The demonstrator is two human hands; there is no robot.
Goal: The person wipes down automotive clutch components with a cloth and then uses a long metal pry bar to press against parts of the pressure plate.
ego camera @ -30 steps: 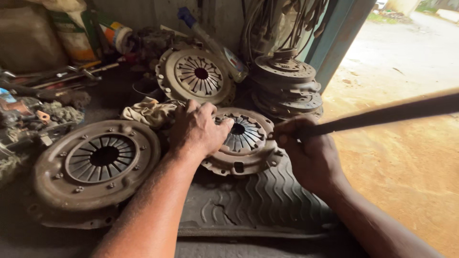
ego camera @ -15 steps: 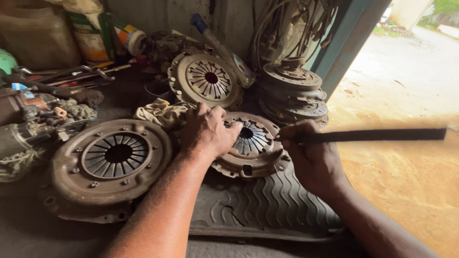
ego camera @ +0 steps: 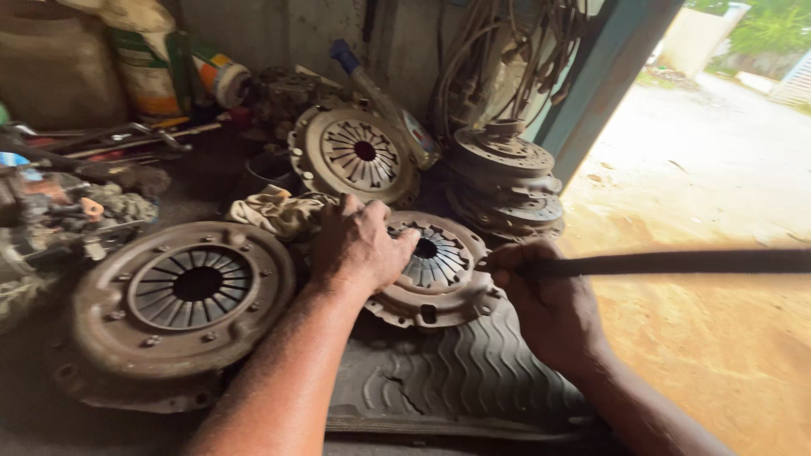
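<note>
The small clutch cover [ego camera: 435,270] lay flat on the ribbed rubber mat [ego camera: 456,371], and all places here are told from this cover. The left hand [ego camera: 359,245] rested on the left part of the cover, palm down. Its fingers were a little spread and bent over the rusty metal, with the fingertips near the center hole. The right hand [ego camera: 545,308] was at the right edge of the cover. Its fingers were closed around a long dark bar [ego camera: 676,263], and the thumb pressed on top of it. The near end of the bar touched the right rim of the cover; the rest went out to the right, almost level, and looked blurred.

Left of the cover, just beside it, a bigger clutch cover [ego camera: 182,300] lay flat on the floor. Behind the cover and a little left, a third cover [ego camera: 359,156] leaned tilted against the wall. Behind the cover to the right stood a stack of discs [ego camera: 505,181]. A crumpled rag [ego camera: 274,211] lay behind the left hand, between the big cover and the leaning one. Far to the left were tools and dirty parts [ego camera: 84,203], and cans [ego camera: 152,67] stood by the wall. To the right of the cover the ground [ego camera: 718,338] was orange-brown earth.
</note>
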